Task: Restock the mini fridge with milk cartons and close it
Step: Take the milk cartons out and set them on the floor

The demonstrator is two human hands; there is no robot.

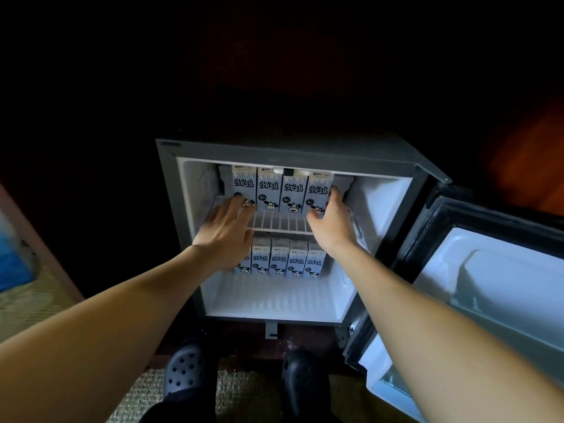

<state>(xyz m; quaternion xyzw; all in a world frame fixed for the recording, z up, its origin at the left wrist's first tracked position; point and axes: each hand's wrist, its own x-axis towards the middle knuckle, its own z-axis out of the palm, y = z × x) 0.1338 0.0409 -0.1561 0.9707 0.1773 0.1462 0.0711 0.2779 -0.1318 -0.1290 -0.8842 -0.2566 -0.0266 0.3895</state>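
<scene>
Our two bare forearms reach up from the bottom edge into the open mini fridge (305, 149). We see the left grip (227, 230) spread wide with its fingers straight, laid flat against the lower front of the leftmost carton (242, 183) on the upper level; it clasps nothing. The right grip (331, 221) clasps the rightmost carton (319, 190), thumb on the front face and fingers curled round its right side. These two end an upper row (293, 193) of four milk cartons, upright and touching side by side, at the back of the wire shelf (279, 222). Under the shelf a lower row (279, 259) of cartons stands on the fridge floor; our left wrist hides its left end. The door (488, 285) hangs wide open on the right. Below us are dark perforated clogs (186, 370) on a woven mat (244, 389).
</scene>
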